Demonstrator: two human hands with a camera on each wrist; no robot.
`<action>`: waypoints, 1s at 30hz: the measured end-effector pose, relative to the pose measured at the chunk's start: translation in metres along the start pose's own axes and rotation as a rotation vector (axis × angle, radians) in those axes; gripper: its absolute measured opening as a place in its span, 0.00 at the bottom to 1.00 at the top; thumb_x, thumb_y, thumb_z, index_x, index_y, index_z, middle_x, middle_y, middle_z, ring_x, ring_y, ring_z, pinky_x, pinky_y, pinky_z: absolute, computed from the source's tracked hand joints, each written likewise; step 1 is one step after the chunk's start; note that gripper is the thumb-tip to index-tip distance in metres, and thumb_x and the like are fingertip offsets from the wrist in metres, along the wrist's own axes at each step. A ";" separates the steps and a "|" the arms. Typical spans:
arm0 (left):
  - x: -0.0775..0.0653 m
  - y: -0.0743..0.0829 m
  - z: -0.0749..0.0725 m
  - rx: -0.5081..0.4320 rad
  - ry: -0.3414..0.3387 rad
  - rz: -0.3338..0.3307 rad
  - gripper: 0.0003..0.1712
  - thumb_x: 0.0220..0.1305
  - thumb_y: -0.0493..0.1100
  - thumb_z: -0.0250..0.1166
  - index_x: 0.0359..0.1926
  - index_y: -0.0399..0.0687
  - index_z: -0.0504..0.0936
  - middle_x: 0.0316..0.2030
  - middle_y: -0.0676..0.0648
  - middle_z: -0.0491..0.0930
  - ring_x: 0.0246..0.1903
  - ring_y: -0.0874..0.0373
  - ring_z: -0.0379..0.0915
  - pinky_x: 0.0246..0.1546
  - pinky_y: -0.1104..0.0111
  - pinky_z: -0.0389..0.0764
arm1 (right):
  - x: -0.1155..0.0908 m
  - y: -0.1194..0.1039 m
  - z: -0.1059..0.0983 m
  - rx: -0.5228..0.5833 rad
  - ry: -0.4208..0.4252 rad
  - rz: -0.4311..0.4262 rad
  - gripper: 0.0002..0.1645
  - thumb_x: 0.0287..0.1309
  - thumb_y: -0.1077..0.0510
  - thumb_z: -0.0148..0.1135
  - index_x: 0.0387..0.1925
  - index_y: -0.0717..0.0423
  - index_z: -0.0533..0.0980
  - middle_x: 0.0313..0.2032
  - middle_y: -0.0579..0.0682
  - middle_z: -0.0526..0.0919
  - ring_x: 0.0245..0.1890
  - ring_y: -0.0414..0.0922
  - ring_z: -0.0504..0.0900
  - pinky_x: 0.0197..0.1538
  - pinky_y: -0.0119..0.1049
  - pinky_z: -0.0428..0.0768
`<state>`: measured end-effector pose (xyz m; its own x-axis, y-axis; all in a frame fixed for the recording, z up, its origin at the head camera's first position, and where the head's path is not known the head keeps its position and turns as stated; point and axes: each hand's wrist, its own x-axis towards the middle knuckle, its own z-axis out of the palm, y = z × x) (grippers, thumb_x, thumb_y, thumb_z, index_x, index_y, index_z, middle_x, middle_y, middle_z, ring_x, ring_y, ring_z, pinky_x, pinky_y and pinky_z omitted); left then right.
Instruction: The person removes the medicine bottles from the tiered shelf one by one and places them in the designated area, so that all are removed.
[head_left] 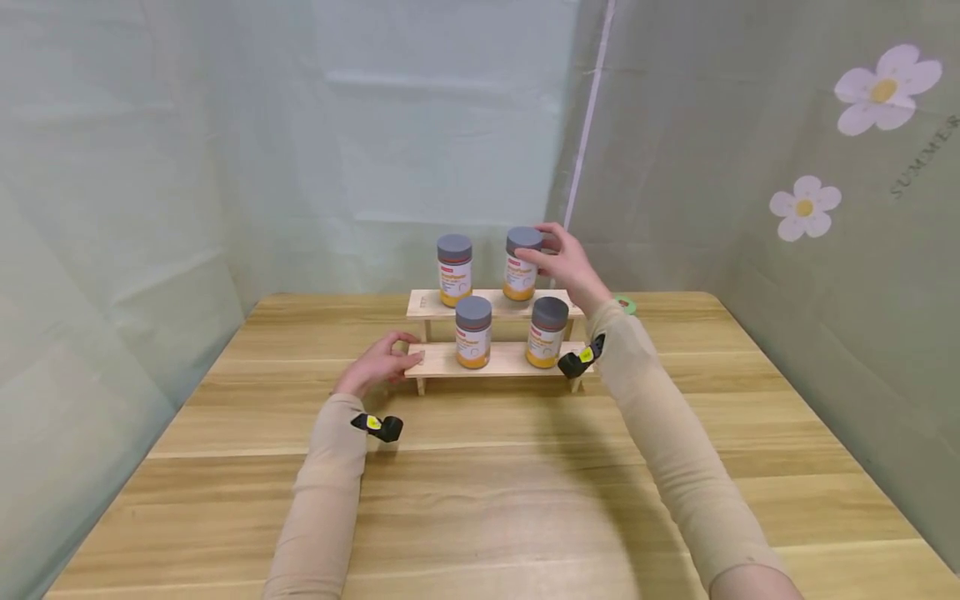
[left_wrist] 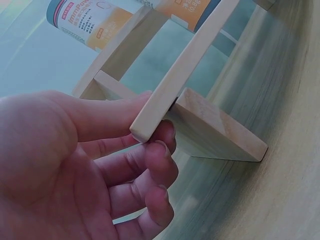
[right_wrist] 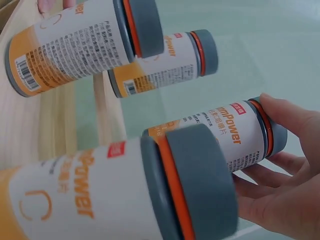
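A two-step wooden rack (head_left: 510, 360) carries several supplement bottles with grey lids and white-and-orange labels. My right hand (head_left: 564, 262) grips the back right bottle (head_left: 519, 279) near its lid, thumb on one side and fingers on the other, as the right wrist view also shows. Beside it on the upper step stands the back left bottle (head_left: 454, 275). On the lower step are the front left bottle (head_left: 473, 337) and the front right bottle (head_left: 545, 337). My left hand (head_left: 378, 364) pinches the left end of the lower step (left_wrist: 165, 95), thumb above and fingers curled beneath.
The rack stands toward the back of a wood-grain table (head_left: 480, 500). A small green round item (head_left: 626, 305) lies behind my right wrist. Pale cloth (head_left: 450, 125) hangs behind and at both sides, with printed flowers (head_left: 804, 208) on the right.
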<state>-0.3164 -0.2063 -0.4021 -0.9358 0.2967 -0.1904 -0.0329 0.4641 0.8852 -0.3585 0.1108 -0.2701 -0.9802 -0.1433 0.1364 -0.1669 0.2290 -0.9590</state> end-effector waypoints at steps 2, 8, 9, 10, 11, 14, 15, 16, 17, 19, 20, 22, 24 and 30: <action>0.001 0.000 0.000 0.003 0.004 -0.005 0.30 0.71 0.48 0.57 0.66 0.40 0.59 0.25 0.53 0.70 0.24 0.61 0.67 0.32 0.67 0.70 | -0.002 0.001 -0.004 0.008 0.017 -0.004 0.36 0.60 0.56 0.66 0.66 0.53 0.62 0.64 0.59 0.70 0.64 0.53 0.71 0.63 0.51 0.73; 0.001 -0.002 0.001 -0.007 0.002 -0.011 0.29 0.71 0.47 0.57 0.66 0.40 0.60 0.23 0.54 0.68 0.24 0.61 0.66 0.31 0.68 0.70 | -0.010 0.006 -0.021 0.035 0.070 -0.005 0.34 0.59 0.54 0.66 0.65 0.49 0.64 0.63 0.57 0.72 0.61 0.51 0.73 0.63 0.49 0.73; 0.001 -0.002 0.001 -0.011 -0.001 -0.010 0.29 0.71 0.47 0.57 0.66 0.40 0.60 0.23 0.54 0.68 0.24 0.61 0.66 0.31 0.68 0.70 | -0.011 0.007 -0.024 0.038 0.077 -0.009 0.34 0.59 0.54 0.66 0.65 0.49 0.64 0.63 0.57 0.72 0.61 0.50 0.73 0.63 0.49 0.73; 0.001 -0.002 0.001 -0.016 -0.003 -0.010 0.29 0.71 0.47 0.57 0.66 0.40 0.60 0.23 0.54 0.68 0.24 0.61 0.66 0.31 0.68 0.70 | -0.012 0.007 -0.027 0.043 0.086 -0.013 0.34 0.59 0.53 0.67 0.65 0.49 0.65 0.63 0.57 0.72 0.61 0.50 0.73 0.63 0.48 0.73; 0.001 -0.002 0.001 -0.017 -0.007 -0.004 0.29 0.71 0.47 0.57 0.66 0.40 0.59 0.23 0.54 0.68 0.24 0.62 0.66 0.30 0.69 0.69 | -0.014 0.008 -0.030 0.043 0.096 -0.018 0.34 0.59 0.53 0.67 0.65 0.49 0.65 0.62 0.56 0.73 0.61 0.49 0.73 0.63 0.48 0.73; 0.000 -0.002 0.001 -0.021 -0.011 0.005 0.30 0.71 0.47 0.57 0.66 0.39 0.59 0.23 0.54 0.68 0.24 0.62 0.66 0.30 0.69 0.69 | -0.019 0.009 -0.039 0.047 0.128 -0.031 0.33 0.59 0.52 0.67 0.64 0.48 0.66 0.61 0.55 0.73 0.60 0.48 0.73 0.63 0.47 0.72; 0.000 -0.002 0.001 -0.019 -0.011 0.009 0.30 0.71 0.47 0.57 0.66 0.39 0.59 0.23 0.54 0.68 0.24 0.62 0.66 0.30 0.69 0.69 | -0.020 0.010 -0.042 0.047 0.139 -0.033 0.33 0.58 0.51 0.67 0.63 0.48 0.67 0.61 0.55 0.74 0.60 0.47 0.73 0.63 0.47 0.72; 0.000 -0.002 0.001 -0.019 -0.011 0.009 0.30 0.71 0.47 0.57 0.67 0.39 0.59 0.22 0.54 0.68 0.23 0.62 0.65 0.30 0.69 0.69 | -0.022 0.010 -0.045 0.049 0.149 -0.036 0.32 0.58 0.51 0.68 0.63 0.47 0.68 0.60 0.54 0.74 0.59 0.47 0.74 0.63 0.47 0.72; 0.000 -0.002 0.000 -0.018 -0.010 0.008 0.30 0.71 0.47 0.57 0.67 0.39 0.59 0.22 0.54 0.68 0.23 0.62 0.65 0.30 0.69 0.69 | -0.023 0.011 -0.048 0.049 0.156 -0.037 0.32 0.58 0.50 0.68 0.63 0.47 0.68 0.60 0.54 0.74 0.59 0.46 0.74 0.62 0.47 0.72; 0.000 -0.003 0.000 -0.022 -0.007 0.002 0.30 0.71 0.47 0.57 0.66 0.40 0.59 0.22 0.54 0.67 0.23 0.62 0.65 0.29 0.69 0.68 | -0.026 0.012 -0.054 0.050 0.173 -0.040 0.32 0.58 0.50 0.68 0.62 0.46 0.68 0.59 0.52 0.75 0.58 0.45 0.74 0.62 0.46 0.72; 0.001 -0.004 -0.001 -0.021 -0.008 0.003 0.30 0.71 0.47 0.57 0.67 0.40 0.59 0.21 0.55 0.67 0.23 0.62 0.65 0.29 0.69 0.68 | -0.027 0.013 -0.056 0.054 0.180 -0.042 0.32 0.58 0.50 0.68 0.62 0.46 0.68 0.58 0.52 0.75 0.57 0.44 0.74 0.62 0.46 0.72; 0.001 -0.004 -0.001 -0.025 -0.010 0.002 0.30 0.71 0.47 0.57 0.67 0.40 0.59 0.21 0.55 0.67 0.22 0.62 0.64 0.29 0.69 0.68 | -0.030 0.015 -0.062 0.059 0.198 -0.044 0.32 0.58 0.50 0.68 0.62 0.46 0.68 0.58 0.51 0.75 0.57 0.44 0.74 0.62 0.46 0.72; 0.001 -0.004 -0.001 -0.025 -0.012 0.004 0.30 0.71 0.47 0.57 0.67 0.40 0.59 0.21 0.55 0.67 0.22 0.62 0.64 0.29 0.69 0.68 | -0.033 0.017 -0.068 0.055 0.221 -0.041 0.32 0.58 0.50 0.67 0.63 0.46 0.68 0.58 0.51 0.75 0.57 0.43 0.74 0.62 0.46 0.72; 0.003 -0.002 0.000 -0.014 -0.005 -0.006 0.30 0.71 0.48 0.57 0.67 0.41 0.59 0.23 0.53 0.70 0.24 0.61 0.67 0.30 0.68 0.70 | -0.042 0.021 -0.084 0.034 0.287 -0.026 0.37 0.60 0.51 0.65 0.68 0.49 0.62 0.65 0.57 0.70 0.61 0.46 0.72 0.63 0.44 0.72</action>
<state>-0.3196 -0.2067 -0.4045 -0.9338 0.2982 -0.1975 -0.0432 0.4541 0.8899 -0.3299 0.2026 -0.2748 -0.9666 0.1303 0.2208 -0.1932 0.1959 -0.9614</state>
